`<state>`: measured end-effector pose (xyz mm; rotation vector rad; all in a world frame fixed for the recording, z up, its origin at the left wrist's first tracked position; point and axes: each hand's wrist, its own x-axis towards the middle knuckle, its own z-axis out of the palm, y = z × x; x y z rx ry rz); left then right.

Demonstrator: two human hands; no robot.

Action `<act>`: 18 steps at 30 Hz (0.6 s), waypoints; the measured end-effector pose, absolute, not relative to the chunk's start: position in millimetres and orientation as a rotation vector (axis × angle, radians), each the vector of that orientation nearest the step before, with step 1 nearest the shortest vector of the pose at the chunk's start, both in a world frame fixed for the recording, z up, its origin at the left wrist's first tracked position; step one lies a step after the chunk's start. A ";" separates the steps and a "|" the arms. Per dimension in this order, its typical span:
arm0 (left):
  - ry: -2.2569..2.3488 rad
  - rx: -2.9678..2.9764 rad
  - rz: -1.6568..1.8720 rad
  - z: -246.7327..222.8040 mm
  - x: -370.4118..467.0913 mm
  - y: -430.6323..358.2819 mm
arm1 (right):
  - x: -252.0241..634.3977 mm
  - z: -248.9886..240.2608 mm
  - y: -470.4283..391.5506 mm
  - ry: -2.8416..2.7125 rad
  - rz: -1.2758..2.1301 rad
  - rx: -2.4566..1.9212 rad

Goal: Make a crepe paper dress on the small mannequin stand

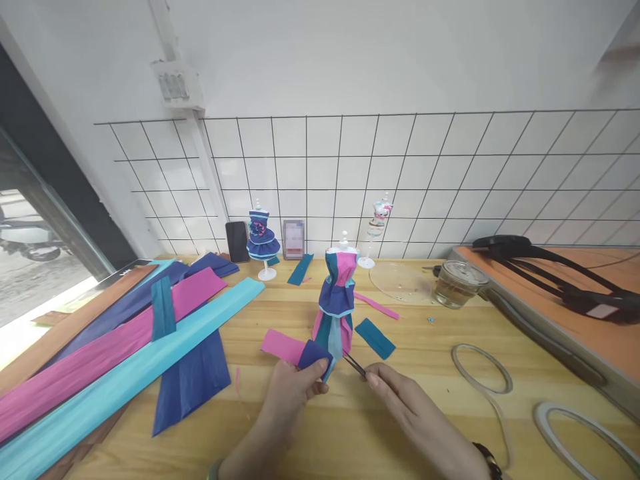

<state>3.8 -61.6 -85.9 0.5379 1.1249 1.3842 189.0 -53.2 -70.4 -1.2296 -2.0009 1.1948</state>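
In the middle of the table stands a miniature dress form (pixel 338 293) wearing a pink, teal and blue crepe paper dress. My left hand (pixel 295 390) is closed at the lower front of the skirt, pinching a dark blue crepe paper piece (pixel 315 353). A pink paper strip (pixel 283 345) reaches out to the left from under that piece. My right hand (pixel 400 393) is closed on dark tweezers (pixel 355 364), whose tips are at the skirt's lower right edge. What the tips touch is too small to tell. A teal paper piece (pixel 376 338) lies to the right of the dress.
Long crepe paper strips (pixel 150 360) cover the table's left side. Behind stand a blue-dressed form (pixel 260 237), another small form (pixel 379 227), a phone (pixel 237 241) and a framed card (pixel 294 239). Rightward are a lidded cup (pixel 457 287), tape rings (pixel 483 370) and a black-strapped object (pixel 560 273).
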 end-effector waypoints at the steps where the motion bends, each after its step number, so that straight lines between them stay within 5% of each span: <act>1: 1.129 0.538 1.399 -86.4 4.3 -61.6 | 188.3 -71.3 -53.9 -2.018 1.184 -1.240; 18: 1.193 0.783 1.333 -100.0 4.4 -59.3 | 178.7 -69.7 -61.4 -2.043 1.183 -1.263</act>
